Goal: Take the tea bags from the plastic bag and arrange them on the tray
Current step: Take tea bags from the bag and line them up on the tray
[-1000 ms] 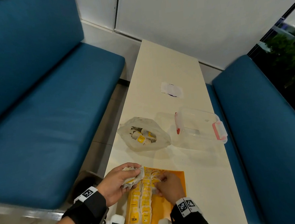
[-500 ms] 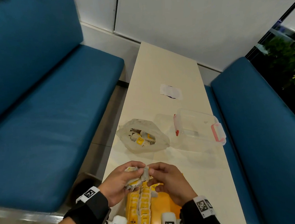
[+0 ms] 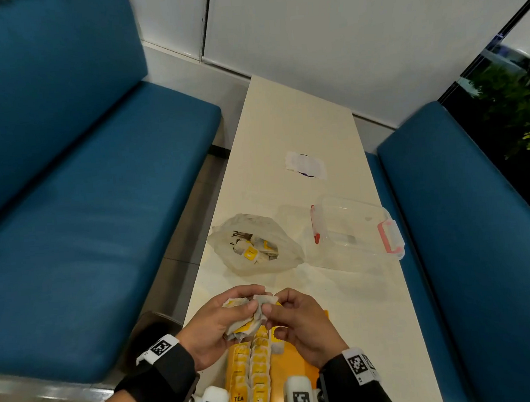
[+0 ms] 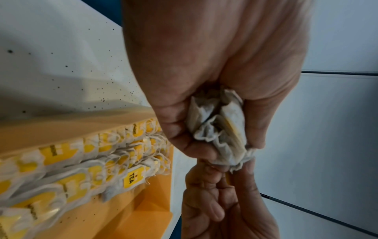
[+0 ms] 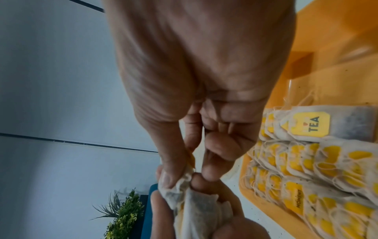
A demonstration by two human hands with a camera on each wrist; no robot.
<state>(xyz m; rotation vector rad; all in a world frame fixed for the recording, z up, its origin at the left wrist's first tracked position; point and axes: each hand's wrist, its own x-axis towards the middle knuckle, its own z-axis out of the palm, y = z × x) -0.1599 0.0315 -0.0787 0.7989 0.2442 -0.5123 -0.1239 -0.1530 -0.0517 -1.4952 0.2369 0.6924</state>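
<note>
My left hand [image 3: 222, 318] grips a crumpled bunch of tea bags [image 3: 246, 321] above the near end of the orange tray [image 3: 297, 361]. My right hand [image 3: 293, 319] pinches the edge of one tea bag [image 5: 180, 179] in that bunch between thumb and forefinger. In the left wrist view the bunch [image 4: 218, 127] fills the left palm, with the right hand's fingers [image 4: 212, 208] just below it. Two overlapping rows of tea bags with yellow tags [image 3: 252, 376] lie in the tray's left part [image 5: 306, 169]. The translucent plastic bag [image 3: 254, 244], lying open farther up the table, holds several more tea bags.
A clear plastic box with pink clips [image 3: 354, 228] lies right of the bag. A white paper scrap [image 3: 306, 165] sits farther up the narrow cream table [image 3: 283, 129]. Blue benches [image 3: 84, 215] flank both sides. Dark tea specks dot the table beside the tray [image 4: 92, 84].
My right hand lifted from the rows in the tray and came up to the bunch in my left hand, where it now pinches a tea bag. Both hands rose slightly.
</note>
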